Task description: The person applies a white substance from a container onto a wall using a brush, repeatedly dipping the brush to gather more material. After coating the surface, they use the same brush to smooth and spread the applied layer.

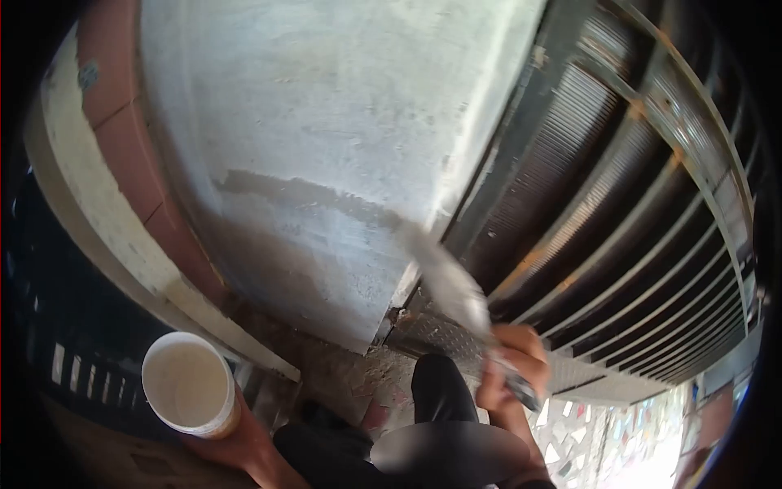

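My right hand [517, 367] is closed around the handle of a paintbrush [452, 285], slightly blurred by motion. Its bristles reach up and left to the lower part of a whitish wall panel [334, 106]. A damp, darker grey streak [309, 194] runs across that panel and meets the brush tip at its right end. Low on the left, my left hand [240, 444] grips a white plastic tub [226, 422] from below and the side. The tub is tilted toward me, and its inside looks pale, coated with whitish liquid.
A metal grille gate [627, 228] with rusty spots stands right of the panel. Reddish tiles [122, 138] and a cream ledge [106, 175] border it on the left. Below are my dark-clothed knees [440, 391] and a floor of broken tile pieces [578, 432].
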`<state>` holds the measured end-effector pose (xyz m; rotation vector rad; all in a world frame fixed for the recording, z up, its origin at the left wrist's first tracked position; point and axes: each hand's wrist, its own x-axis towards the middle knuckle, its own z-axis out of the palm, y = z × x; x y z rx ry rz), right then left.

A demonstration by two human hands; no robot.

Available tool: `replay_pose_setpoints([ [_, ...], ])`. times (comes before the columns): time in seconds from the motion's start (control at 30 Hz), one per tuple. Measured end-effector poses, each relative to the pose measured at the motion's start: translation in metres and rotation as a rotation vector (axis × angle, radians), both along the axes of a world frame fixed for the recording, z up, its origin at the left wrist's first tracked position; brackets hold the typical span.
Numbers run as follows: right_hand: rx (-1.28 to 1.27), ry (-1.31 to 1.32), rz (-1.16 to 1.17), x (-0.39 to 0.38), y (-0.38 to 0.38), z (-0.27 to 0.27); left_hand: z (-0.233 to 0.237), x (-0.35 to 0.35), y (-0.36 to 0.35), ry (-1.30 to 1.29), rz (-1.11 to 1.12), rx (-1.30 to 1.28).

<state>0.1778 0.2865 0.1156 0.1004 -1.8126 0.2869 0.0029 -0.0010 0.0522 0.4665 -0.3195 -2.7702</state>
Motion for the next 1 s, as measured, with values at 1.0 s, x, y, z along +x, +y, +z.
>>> replay_pose_setpoints([
  [1.0,0.162,-0.116,0.060,-0.076,-0.006,0.005,-0.016,-0.003,-0.010,0.031,-0.037,-0.154],
])
